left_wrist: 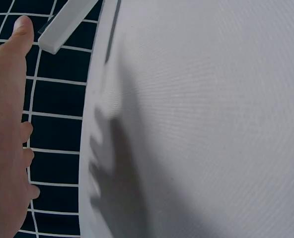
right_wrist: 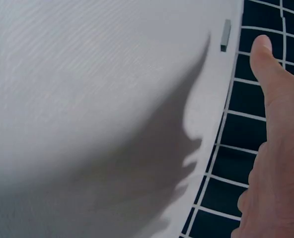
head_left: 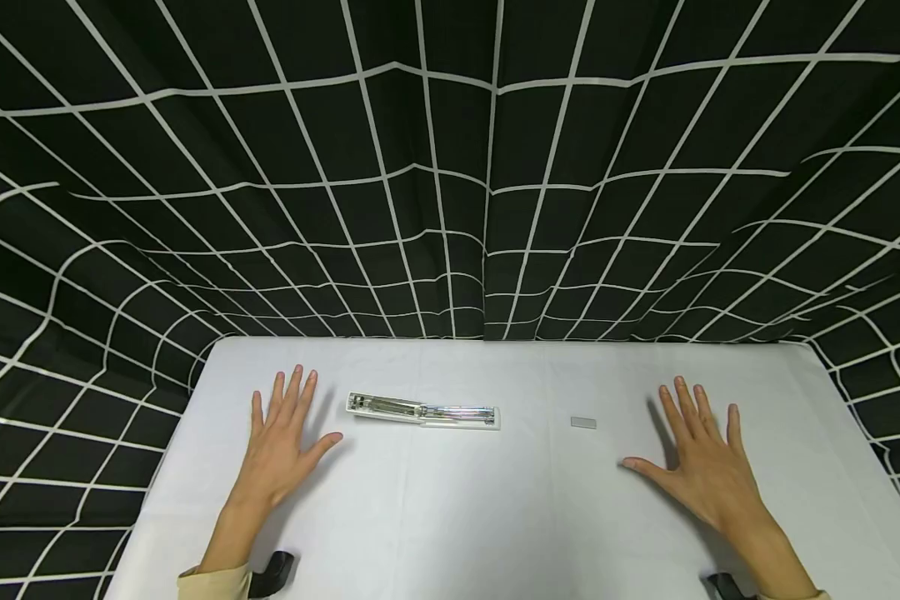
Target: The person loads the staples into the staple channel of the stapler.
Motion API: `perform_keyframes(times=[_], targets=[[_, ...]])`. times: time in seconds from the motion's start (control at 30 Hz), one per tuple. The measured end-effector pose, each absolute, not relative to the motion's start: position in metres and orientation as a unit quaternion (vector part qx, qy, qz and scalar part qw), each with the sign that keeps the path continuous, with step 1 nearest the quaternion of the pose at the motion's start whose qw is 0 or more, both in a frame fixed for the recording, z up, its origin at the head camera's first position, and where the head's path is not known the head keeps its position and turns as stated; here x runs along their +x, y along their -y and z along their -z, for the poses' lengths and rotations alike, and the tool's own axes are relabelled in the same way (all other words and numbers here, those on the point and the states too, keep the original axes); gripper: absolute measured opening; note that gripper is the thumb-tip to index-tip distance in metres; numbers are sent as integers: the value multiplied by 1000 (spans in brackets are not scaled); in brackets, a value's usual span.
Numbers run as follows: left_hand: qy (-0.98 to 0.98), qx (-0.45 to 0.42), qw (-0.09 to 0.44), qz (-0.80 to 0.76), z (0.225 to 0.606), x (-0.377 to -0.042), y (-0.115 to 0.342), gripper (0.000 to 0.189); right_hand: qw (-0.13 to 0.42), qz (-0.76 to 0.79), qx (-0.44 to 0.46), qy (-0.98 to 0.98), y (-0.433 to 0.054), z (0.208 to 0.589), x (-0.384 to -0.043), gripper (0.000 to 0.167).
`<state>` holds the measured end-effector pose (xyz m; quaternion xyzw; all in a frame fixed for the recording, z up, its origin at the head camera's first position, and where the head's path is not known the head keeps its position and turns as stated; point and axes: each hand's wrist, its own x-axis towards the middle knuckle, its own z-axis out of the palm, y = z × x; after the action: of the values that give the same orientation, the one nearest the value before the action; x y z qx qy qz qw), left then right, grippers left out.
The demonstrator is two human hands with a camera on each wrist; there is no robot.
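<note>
A white stapler [head_left: 423, 412], swung fully open, lies lengthwise on the white table with its metal insides facing up. To its right is a small grey strip of staples [head_left: 583, 422]. My left hand [head_left: 279, 450] hovers over the table left of the stapler, fingers spread and holding nothing. On the far side, my right hand [head_left: 701, 462] is likewise spread and holds nothing, with its thumb toward the staple strip. One end of the stapler [left_wrist: 62, 29] shows past the left thumb in the left wrist view. The staple strip [right_wrist: 226, 35] appears near the right thumb in the right wrist view.
A white cloth covers the table [head_left: 480, 508]. Behind it and along both sides hangs a black curtain [head_left: 450, 200] with a white grid. Black wrist straps [head_left: 272, 574] show at the bottom edge, and both hands cast shadows on the cloth.
</note>
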<state>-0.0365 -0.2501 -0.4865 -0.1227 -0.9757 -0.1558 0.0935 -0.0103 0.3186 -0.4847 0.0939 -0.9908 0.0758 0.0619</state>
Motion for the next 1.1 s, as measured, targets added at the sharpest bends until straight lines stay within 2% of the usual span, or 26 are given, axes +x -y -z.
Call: perform_keyframes(times=[0.4, 0.7, 0.8, 0.9, 1.1], targets=[[958, -125, 95, 241, 480, -33, 248, 84, 36, -154, 117, 980, -311, 482, -10, 104], [939, -113, 113, 304, 482, -32, 242, 84, -41, -313, 82, 945, -303, 475, -10, 105], [936, -97, 104, 321, 482, -30, 239, 84, -31, -333, 83, 939, -300, 477, -11, 106], [928, -84, 93, 351, 481, -30, 236, 82, 4, -338, 93, 937, -300, 480, -14, 106], [872, -113, 123, 460, 484, -37, 225, 83, 85, -378, 115, 915, -302, 487, -19, 99]])
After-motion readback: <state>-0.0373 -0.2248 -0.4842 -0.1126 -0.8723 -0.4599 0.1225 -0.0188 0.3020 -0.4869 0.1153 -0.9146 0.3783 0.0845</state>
